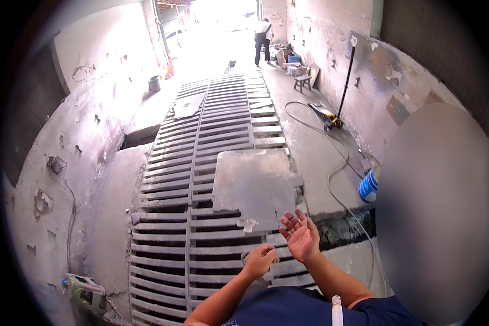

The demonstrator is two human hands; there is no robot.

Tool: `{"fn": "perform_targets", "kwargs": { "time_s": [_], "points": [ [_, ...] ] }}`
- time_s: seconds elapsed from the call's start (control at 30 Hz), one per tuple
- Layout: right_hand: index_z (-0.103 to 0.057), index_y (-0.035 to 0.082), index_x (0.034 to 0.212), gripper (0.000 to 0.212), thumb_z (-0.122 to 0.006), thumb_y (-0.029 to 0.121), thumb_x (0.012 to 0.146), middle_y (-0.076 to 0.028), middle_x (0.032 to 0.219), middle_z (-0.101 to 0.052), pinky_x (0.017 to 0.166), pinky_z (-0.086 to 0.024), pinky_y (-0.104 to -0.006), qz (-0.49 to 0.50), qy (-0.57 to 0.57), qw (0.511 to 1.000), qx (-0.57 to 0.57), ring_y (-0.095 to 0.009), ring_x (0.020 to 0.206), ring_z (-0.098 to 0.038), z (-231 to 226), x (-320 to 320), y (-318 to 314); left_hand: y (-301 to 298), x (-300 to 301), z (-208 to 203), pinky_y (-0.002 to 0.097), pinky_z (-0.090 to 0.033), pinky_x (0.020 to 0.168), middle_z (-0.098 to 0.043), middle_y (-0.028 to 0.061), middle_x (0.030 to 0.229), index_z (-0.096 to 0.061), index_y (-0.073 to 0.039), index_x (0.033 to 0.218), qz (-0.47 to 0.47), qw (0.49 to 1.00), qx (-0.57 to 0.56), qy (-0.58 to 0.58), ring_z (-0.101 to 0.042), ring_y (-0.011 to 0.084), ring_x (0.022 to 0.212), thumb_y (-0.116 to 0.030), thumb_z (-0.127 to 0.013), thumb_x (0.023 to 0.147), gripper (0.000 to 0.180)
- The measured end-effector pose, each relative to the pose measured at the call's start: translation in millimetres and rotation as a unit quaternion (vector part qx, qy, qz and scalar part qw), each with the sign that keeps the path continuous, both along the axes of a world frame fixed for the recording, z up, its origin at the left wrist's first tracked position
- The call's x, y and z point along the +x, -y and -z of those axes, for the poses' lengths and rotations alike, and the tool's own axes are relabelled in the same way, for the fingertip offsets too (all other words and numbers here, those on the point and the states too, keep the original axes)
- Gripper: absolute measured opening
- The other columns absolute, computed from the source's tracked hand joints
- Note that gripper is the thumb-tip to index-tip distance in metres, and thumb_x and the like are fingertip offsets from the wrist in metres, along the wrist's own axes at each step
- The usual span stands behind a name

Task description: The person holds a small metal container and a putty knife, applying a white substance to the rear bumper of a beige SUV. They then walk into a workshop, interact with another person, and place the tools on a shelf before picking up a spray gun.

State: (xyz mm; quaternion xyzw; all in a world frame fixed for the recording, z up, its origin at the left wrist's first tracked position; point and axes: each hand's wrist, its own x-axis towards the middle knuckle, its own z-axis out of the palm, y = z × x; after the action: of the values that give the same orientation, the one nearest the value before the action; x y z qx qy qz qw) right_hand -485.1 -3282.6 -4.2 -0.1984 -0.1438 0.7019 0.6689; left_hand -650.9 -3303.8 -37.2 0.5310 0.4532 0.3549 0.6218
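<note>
My left hand (260, 261) is in front of my body, above the slatted floor grate (192, 217). Its fingers are curled closed, and whatever may be in them is too small or hidden to make out. To its right my right hand (301, 238) is raised palm up with the fingers spread, holding nothing. Just beyond the hands a flat grey board (252, 182) with ragged edges lies over the grate. My right fingertips overlap its near right corner in the picture; whether they touch it I cannot tell.
A grey hose (331, 179) winds over the concrete on the right, near a floor jack (327, 116) and a blue bucket (369, 185). Ahead are a small stool (302, 82) and a standing person (262, 42). Dark gaps open between the slats. A grey blur hides the far right.
</note>
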Motion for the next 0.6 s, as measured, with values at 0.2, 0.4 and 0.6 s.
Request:
{"fn": "perform_targets", "kwargs": {
  "time_s": [0.2, 0.4, 0.6],
  "points": [
    [-0.037, 0.015, 0.134, 0.060, -0.056, 0.046, 0.086, -0.009, 0.131, -0.044, 0.099, -0.036, -0.0420, 0.007, 0.061, 0.998, -0.020, -0.025, 0.120, -0.044, 21.4, -45.5, -171.6, -166.2, -44.8, -2.6, 0.0276, -0.048, 0.067, -0.061, 0.0069, 0.074, -0.059, 0.002, 0.081, 0.020, 0.995, 0.052, -0.088, -0.058, 0.0131, 0.068, -0.023, -0.051, 0.094, 0.029],
    [-0.035, 0.016, 0.138, 0.066, -0.058, 0.047, 0.084, -0.009, 0.133, -0.043, 0.099, -0.036, -0.0419, 0.003, 0.101, 0.995, 0.008, -0.025, 0.121, -0.044, -4.2, -77.3, -314.1, -313.4, -73.8, -16.4, 0.0262, -0.047, 0.075, -0.065, 0.0061, 0.086, -0.062, 0.000, 0.093, 0.027, 0.999, 0.037, -0.028, -0.058, 0.0118, 0.079, -0.021, -0.052, 0.095, 0.024],
    [-0.035, 0.015, 0.137, 0.057, -0.054, 0.040, 0.090, -0.007, 0.130, -0.046, 0.097, -0.037, -0.0403, -0.013, 0.055, 0.998, 0.011, -0.023, 0.119, -0.045, 32.6, -84.9, -474.2, -460.7, -80.2, 22.5, 0.0275, -0.049, 0.067, -0.058, 0.0033, 0.072, -0.056, -0.001, 0.087, -0.025, 0.999, 0.015, -0.042, -0.060, 0.0122, 0.072, -0.021, -0.049, 0.097, 0.024]
  ]
}}
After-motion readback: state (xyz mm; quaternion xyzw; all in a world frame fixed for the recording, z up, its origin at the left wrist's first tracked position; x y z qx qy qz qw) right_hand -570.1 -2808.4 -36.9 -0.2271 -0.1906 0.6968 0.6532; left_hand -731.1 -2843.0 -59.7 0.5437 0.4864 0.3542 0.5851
